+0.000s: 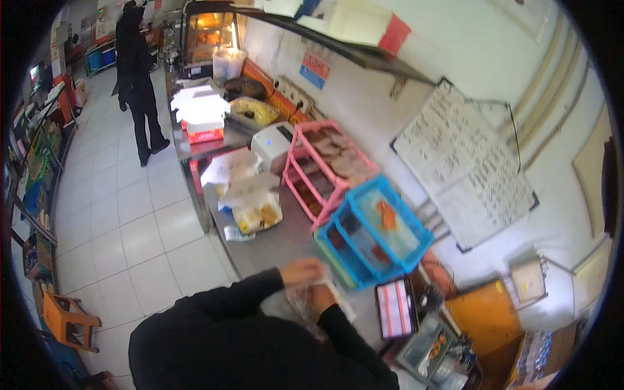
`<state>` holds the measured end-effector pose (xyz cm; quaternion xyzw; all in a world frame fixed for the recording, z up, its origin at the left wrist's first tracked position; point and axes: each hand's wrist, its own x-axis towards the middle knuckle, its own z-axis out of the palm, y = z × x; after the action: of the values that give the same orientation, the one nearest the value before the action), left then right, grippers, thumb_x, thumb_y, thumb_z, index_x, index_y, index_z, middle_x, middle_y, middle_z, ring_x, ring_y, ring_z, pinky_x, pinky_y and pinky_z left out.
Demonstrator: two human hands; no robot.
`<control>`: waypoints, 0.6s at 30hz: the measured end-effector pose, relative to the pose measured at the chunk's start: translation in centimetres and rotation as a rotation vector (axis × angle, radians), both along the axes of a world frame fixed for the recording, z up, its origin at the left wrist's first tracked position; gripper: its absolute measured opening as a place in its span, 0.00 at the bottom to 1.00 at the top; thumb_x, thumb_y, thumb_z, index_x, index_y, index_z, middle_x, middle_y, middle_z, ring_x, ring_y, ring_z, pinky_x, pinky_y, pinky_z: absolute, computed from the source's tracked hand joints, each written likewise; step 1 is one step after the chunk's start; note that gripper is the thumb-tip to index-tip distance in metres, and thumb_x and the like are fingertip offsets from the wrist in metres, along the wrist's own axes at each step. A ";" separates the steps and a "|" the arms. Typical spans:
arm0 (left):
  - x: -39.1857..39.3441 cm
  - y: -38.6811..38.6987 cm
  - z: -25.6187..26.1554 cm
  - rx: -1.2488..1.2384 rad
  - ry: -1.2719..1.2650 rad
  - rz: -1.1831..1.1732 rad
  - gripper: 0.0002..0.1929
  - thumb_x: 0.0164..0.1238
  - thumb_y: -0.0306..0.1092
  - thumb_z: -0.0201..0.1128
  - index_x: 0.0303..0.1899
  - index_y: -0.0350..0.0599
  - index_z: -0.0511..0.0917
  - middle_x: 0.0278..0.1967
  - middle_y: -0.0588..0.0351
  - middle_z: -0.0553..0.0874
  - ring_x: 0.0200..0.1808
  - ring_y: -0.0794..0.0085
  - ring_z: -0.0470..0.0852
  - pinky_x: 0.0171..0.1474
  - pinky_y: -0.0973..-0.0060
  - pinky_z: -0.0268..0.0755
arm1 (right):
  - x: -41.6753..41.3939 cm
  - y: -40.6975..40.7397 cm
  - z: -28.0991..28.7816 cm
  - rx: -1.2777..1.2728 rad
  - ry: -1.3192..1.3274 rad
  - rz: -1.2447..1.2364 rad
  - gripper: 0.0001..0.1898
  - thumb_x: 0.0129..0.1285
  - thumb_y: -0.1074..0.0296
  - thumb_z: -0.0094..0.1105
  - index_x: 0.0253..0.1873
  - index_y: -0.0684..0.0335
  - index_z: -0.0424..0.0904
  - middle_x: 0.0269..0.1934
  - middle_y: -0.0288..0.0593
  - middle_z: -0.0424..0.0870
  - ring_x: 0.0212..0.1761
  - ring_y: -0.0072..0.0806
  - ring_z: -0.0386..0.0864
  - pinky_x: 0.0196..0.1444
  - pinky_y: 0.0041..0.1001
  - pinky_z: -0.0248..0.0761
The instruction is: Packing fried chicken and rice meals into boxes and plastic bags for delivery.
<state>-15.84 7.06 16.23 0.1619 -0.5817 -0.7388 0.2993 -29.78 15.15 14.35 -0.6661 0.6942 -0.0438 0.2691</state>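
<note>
Both hands are together over the steel counter (300,239), close in front of my body. Thin clear plastic (298,298), apparently a bag, bunches between them. My left hand (302,272) grips its upper part with bent fingers. Lower and to the right, my right hand (321,298) holds the same plastic; blur hides its fingertips. Just beyond the hands stands a blue plastic basket rack (358,278) with reddish packets inside. A pink plastic basket rack (336,178) is behind it. Farther left on the counter sit open paper food boxes (258,214) containing yellowish food.
A tablet (396,308) lies right of my right arm. Past the boxes are a white printer-like device (274,144) and a lit food warmer (210,34). A shelf (351,53) overhangs the counter. On the floor are an orange stool (70,319) and a standing person (134,73).
</note>
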 end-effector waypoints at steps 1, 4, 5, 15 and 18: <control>0.2 -0.5 -0.5 0.085 0.066 -0.063 0.06 0.68 0.32 0.55 0.41 0.43 0.76 0.37 0.63 0.80 0.40 0.81 0.76 0.46 0.79 0.70 | 0.8 -1.2 -1.0 -0.094 0.123 0.153 0.14 0.59 0.62 0.50 0.41 0.66 0.79 0.43 0.54 0.80 0.46 0.48 0.76 0.49 0.40 0.67; 1.8 -1.8 -0.1 0.251 0.080 -0.160 0.06 0.68 0.33 0.56 0.41 0.43 0.76 0.38 0.62 0.80 0.41 0.79 0.77 0.47 0.79 0.70 | 1.6 -4.3 -4.4 -0.155 0.251 0.425 0.18 0.59 0.56 0.48 0.45 0.62 0.79 0.45 0.51 0.80 0.50 0.46 0.75 0.52 0.41 0.65; 2.3 -2.4 0.5 0.328 0.019 -0.194 0.06 0.68 0.33 0.56 0.41 0.43 0.76 0.38 0.62 0.80 0.41 0.79 0.77 0.47 0.79 0.70 | 1.4 -5.4 -5.8 -0.127 0.247 0.540 0.19 0.60 0.53 0.47 0.49 0.59 0.78 0.47 0.49 0.80 0.52 0.45 0.74 0.55 0.41 0.63; 3.1 -7.0 4.8 0.455 0.207 -0.352 0.10 0.66 0.31 0.59 0.44 0.42 0.68 0.36 0.54 0.82 0.38 0.77 0.80 0.41 0.81 0.71 | 3.3 -8.0 4.4 0.488 0.317 0.592 0.20 0.61 0.57 0.50 0.57 0.56 0.73 0.50 0.49 0.78 0.56 0.44 0.73 0.61 0.38 0.60; 3.0 -7.8 3.7 0.368 0.242 -0.364 0.10 0.65 0.30 0.60 0.43 0.42 0.68 0.33 0.57 0.81 0.36 0.79 0.79 0.38 0.83 0.69 | 1.0 -4.9 3.9 0.194 -0.651 0.211 0.22 0.60 0.60 0.53 0.58 0.61 0.71 0.50 0.52 0.78 0.55 0.45 0.73 0.56 0.36 0.66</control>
<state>-12.81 -0.70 19.94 0.0170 -0.4175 -0.8874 0.1946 -28.82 10.23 18.29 -0.6568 0.5003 -0.1597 0.5411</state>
